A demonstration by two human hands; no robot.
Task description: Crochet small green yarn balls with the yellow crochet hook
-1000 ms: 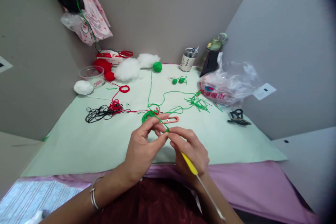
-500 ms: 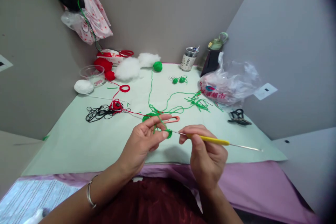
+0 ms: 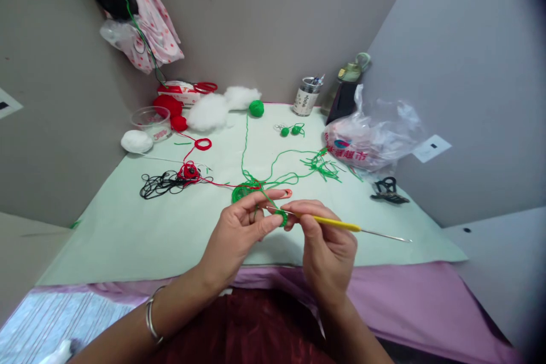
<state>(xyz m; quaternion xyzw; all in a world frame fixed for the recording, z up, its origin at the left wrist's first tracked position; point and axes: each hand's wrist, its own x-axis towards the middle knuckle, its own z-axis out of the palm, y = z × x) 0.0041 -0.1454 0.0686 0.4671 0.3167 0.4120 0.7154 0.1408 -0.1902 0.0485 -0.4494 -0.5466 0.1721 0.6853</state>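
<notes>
A small green crochet piece (image 3: 282, 218) is pinched between the thumb and fingers of my left hand (image 3: 239, 224), whose index finger stretches out with green yarn over it. My right hand (image 3: 326, 244) grips a crochet hook (image 3: 336, 223) with a yellow handle, pen-like. The hook's metal tip passes across the top of the green piece towards my left fingers. Behind my left hand lies a coil of green yarn (image 3: 241, 192). An orange cutter (image 3: 288, 194) is partly covered by my left index finger.
At the left are tangled black cord (image 3: 160, 185), red yarn (image 3: 187, 172) and a white yarn ball (image 3: 136, 141). White stuffing (image 3: 209, 112) and a green ball (image 3: 256, 108) sit at the back. A plastic bag (image 3: 371, 136) and a black hair claw (image 3: 389, 190) are at the right.
My right hand has moved left with the hook, whose tip now reaches across the green piece. My left hand has shifted slightly right, covering more of the orange cutter.
</notes>
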